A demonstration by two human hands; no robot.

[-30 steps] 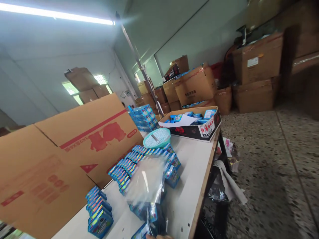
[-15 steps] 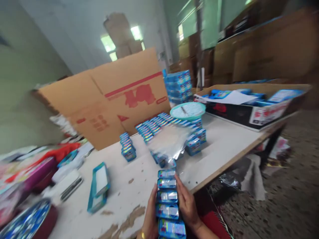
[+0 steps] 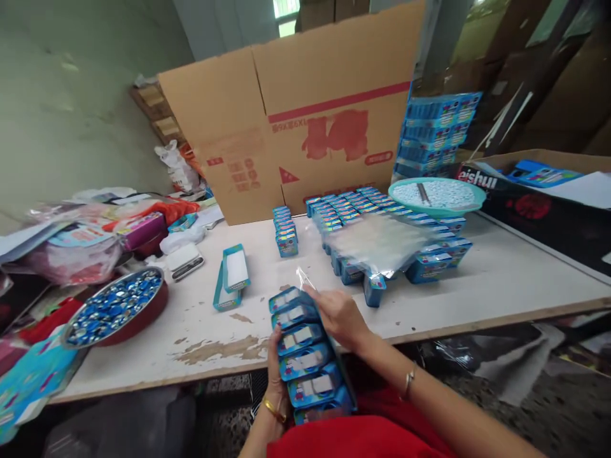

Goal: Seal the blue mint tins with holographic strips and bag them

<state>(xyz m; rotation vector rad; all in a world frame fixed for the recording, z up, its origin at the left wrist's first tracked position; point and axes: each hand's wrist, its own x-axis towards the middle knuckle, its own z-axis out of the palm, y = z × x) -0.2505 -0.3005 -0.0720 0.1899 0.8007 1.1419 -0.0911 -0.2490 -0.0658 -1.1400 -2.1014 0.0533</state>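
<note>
A row of several small blue boxes (image 3: 302, 361) with clear windows slants across my lap at the table's front edge. My left hand (image 3: 275, 372), with a gold bracelet at the wrist, is closed round the row's left side and supports it. At the far right end of the row, my right hand (image 3: 342, 317) pinches a clear plastic film (image 3: 302, 278) that sticks up past the fingers. How far the film covers the row is hard to tell. Beyond my hands, a stack of clear plastic sheets (image 3: 382, 242) lies on rows of similar blue boxes (image 3: 432, 266).
A short row of blue boxes (image 3: 285, 235) and two blue trays (image 3: 235, 270) stand on the white table (image 3: 191, 318). A bowl of blue pieces (image 3: 119, 305) is at left, a basin of white pieces (image 3: 436, 194) at back right. A large carton (image 3: 305, 127) stands behind; a black carton (image 3: 539, 216) sits right.
My right hand has gone from the row's right side to its far end and now pinches the plastic film. The row has tilted, and the view has turned rightward in the frame.
</note>
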